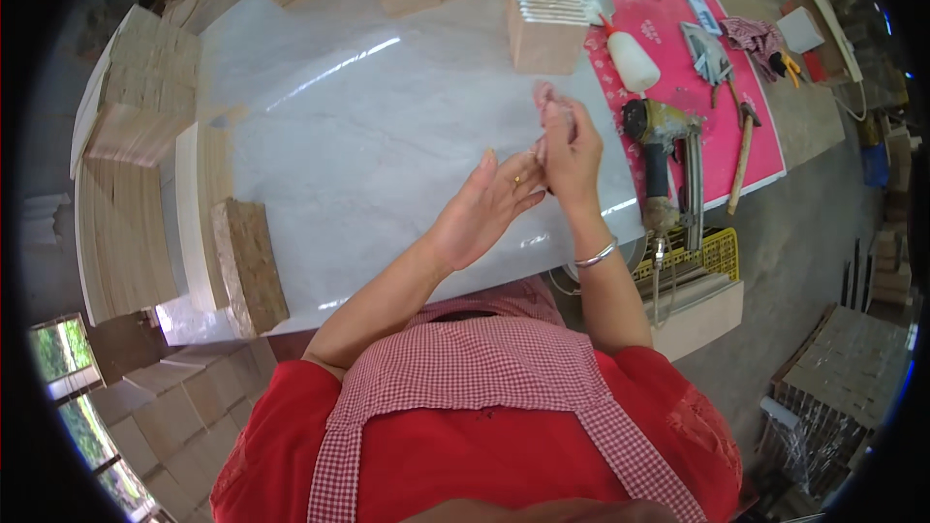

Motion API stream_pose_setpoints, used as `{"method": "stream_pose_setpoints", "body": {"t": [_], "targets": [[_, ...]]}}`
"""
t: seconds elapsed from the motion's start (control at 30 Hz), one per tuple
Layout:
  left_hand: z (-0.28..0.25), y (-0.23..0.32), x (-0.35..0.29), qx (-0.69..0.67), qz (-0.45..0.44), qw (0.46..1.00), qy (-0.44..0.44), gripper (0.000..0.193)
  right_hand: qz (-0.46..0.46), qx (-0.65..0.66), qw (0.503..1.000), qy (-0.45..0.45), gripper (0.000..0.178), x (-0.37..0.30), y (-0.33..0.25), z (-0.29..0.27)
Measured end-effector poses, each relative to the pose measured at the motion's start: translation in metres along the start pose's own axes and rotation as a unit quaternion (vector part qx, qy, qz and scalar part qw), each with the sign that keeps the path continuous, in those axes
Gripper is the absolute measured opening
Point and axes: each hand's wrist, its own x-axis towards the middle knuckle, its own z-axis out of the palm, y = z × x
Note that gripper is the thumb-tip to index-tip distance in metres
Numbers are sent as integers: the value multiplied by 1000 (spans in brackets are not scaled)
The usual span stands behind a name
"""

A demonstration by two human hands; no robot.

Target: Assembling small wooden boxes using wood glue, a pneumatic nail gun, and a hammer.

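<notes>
Your hands are together over the grey, glossy surface (387,126), right of its middle and near its front edge. Your left hand (492,199) reaches in with its palm turned inward, thumb raised apart and fingers stretched toward the right; their tips are partly hidden where they meet the other hand. Your right hand (572,150) is curled around a bunched pink cloth (544,92), which pokes out past the fingers at the far side and sits against the left fingertips. A ring (518,179) shows on a left finger, and a silver bangle (596,254) circles your right wrist.

Just beyond the cloth stands a stack of wooden panels (545,46), its top lined with white ridges. To your right, a pink patterned sheet (717,150) carries a white squeeze bottle (635,63) with a red nozzle, lying on its side, a pneumatic nail gun (659,160) near its left edge, and a hammer (743,157) farther right. A checked cloth (753,36) lies crumpled near the sheet's far right side. On your left, tall stacks of wooden boards (126,223) line the surface, with a rough-faced wooden block (250,257) at the near corner. A yellow crate (722,250) sits below, beyond your right forearm.
</notes>
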Motion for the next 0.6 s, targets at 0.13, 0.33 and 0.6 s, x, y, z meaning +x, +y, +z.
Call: {"method": "stream_pose_setpoints", "body": {"t": [0.13, 0.33, 0.6], "targets": [[-5, 0, -2, -67, -16, 997, 17, 93, -275, -234, 932, 29, 29, -21, 7, 14], [1, -3, 1, -136, -32, 990, 14, 105, -191, -160, 968, -13, 32, -11, 40, -2], [-8, 8, -9, -223, -10, 975, -1, 110, -109, 18, 994, 20, 27, -2, 18, -17]]}}
